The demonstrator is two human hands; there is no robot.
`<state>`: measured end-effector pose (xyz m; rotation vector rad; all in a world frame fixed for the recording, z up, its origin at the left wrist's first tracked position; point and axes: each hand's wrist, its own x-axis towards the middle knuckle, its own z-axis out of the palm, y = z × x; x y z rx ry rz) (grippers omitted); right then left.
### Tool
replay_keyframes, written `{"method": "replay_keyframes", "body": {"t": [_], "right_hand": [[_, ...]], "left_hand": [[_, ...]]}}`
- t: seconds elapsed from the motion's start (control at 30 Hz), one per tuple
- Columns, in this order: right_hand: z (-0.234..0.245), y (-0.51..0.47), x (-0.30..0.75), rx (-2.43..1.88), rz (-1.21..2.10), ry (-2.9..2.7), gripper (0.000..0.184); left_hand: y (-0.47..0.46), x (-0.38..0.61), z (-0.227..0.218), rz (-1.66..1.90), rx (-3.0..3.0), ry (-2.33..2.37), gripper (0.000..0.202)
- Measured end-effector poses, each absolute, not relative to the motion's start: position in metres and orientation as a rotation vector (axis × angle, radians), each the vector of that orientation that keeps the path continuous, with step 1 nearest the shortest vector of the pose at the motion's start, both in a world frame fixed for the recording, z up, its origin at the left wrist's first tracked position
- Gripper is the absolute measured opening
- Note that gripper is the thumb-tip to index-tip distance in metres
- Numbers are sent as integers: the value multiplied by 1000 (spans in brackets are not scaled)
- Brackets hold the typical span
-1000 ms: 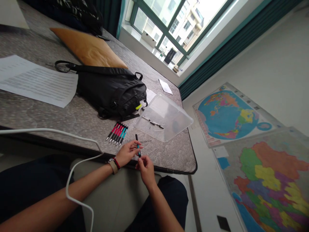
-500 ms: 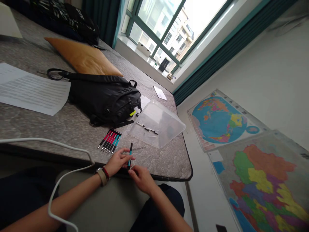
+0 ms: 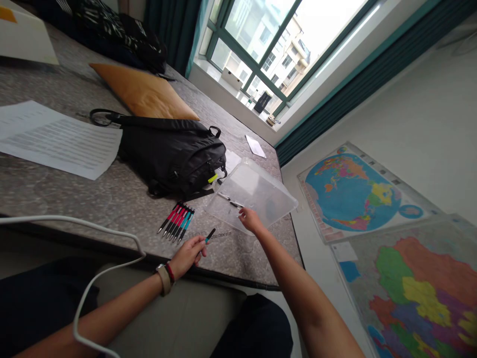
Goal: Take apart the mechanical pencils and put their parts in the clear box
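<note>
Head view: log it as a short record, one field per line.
left hand: holds black-and-teal pen
right hand: at slender black-and-white pieces on clear flat plastic case; contact unclear
pen row: red-and-black pens, teal-and-black pens, side by side
bag: black fabric backpack
backdrop: colourful paper maps on white wall

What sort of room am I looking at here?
Probably a bedroom or dorm room: the work surface looks like a quilted mattress, a world map hangs on the wall, and a large window has dark green curtains.
</note>
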<state>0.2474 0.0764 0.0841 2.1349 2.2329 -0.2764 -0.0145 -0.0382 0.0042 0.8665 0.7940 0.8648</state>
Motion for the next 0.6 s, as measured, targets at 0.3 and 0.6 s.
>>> {"method": "replay_keyframes", "body": {"t": [0.3,0.6], "right_hand": [[79,122,214,1628,-221,2291,36],[72,135,204,1429,-170,2220,26]], "left_hand": [[-29,-20,19,856,909,954,46],[-31,-20,20,801,948,902,46]]}}
